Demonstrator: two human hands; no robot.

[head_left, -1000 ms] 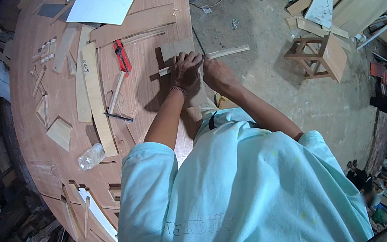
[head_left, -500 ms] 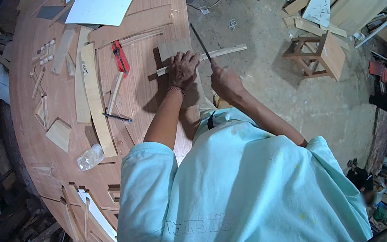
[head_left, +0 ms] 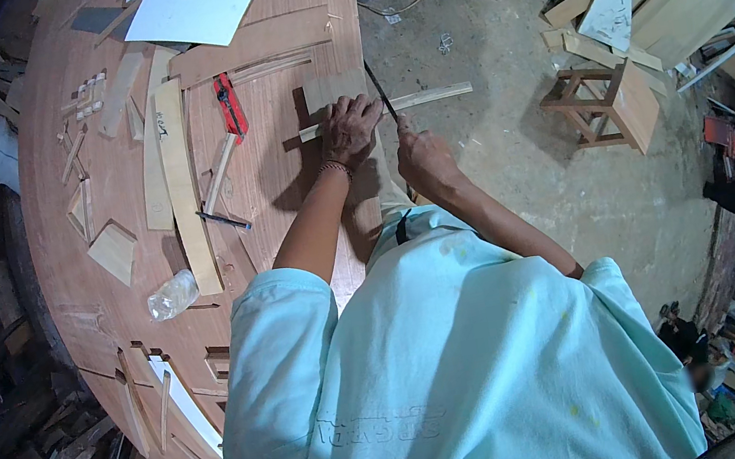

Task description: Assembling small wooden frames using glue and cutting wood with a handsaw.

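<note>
My left hand point(head_left: 351, 129) presses down on a thin pale wooden strip point(head_left: 433, 95), with its palm over a flat board point(head_left: 327, 91) at the table's right edge. The strip lies across the board and its right end juts out past the edge. In my right hand point(head_left: 427, 162) is a narrow dark-bladed tool point(head_left: 378, 85), its handle wrapped by my fingers. The blade points away from me and crosses the strip just right of my left fingers. Whether it is a saw or a file cannot be made out.
On the wooden table point(head_left: 274, 177) lie a red tool point(head_left: 230, 108), a black pen-like stick point(head_left: 225, 221), a long pale board point(head_left: 184, 181), a white sheet point(head_left: 195, 10) and a clear plastic bottle point(head_left: 173, 295). A wooden stool point(head_left: 606, 106) stands on the floor, with boards point(head_left: 685, 1) leaning behind.
My right hand has drawn slightly back toward me and left, bringing the blade nearer my left fingers. The left hand stays on the strip.
</note>
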